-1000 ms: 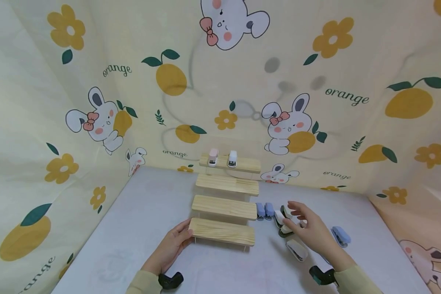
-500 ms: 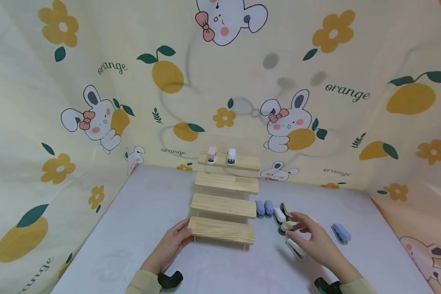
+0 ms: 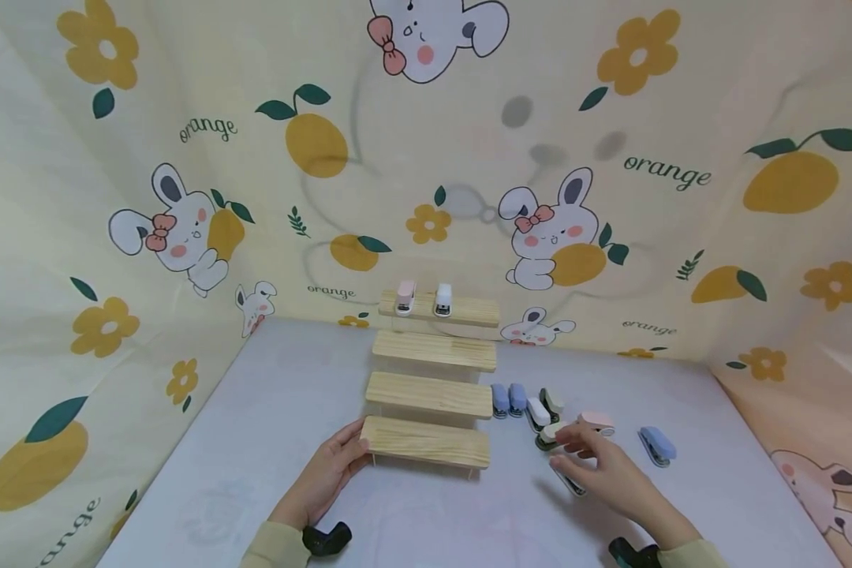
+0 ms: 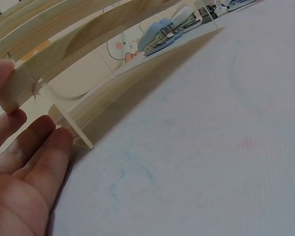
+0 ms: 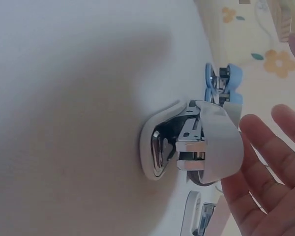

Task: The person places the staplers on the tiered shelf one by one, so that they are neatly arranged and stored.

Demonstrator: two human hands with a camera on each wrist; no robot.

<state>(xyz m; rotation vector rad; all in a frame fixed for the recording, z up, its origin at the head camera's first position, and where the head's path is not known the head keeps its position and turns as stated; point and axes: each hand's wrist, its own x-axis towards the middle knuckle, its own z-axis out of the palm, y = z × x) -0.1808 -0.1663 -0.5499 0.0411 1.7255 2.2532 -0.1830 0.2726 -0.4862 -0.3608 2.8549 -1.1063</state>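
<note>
My left hand (image 3: 332,477) grips the left end of the lowest step of a wooden tiered shelf (image 3: 426,443). In the left wrist view the thumb is on the step and fingers lie below it, beside a thin leg (image 4: 69,118). My right hand (image 3: 610,473) hovers with spread, slightly bent fingers above a white stapler (image 5: 221,142), partly hidden by it in the head view. The thumb is apart from the stapler; whether the fingertips touch it I cannot tell. Close by lie a green stapler (image 3: 551,434), a white-topped stapler (image 3: 537,412) and a pink stapler (image 3: 596,421).
On the top step stand a pink stapler (image 3: 405,297) and a white stapler (image 3: 443,300). Two blue staplers (image 3: 508,400) sit right of the shelf, and another blue stapler (image 3: 656,446) lies farther right. A patterned cloth (image 3: 426,173) rises behind the table.
My right hand has moved down and back from above the green stapler toward the nearer white one, uncovering the pink stapler. My left hand keeps its grip. The head view has shifted slightly.
</note>
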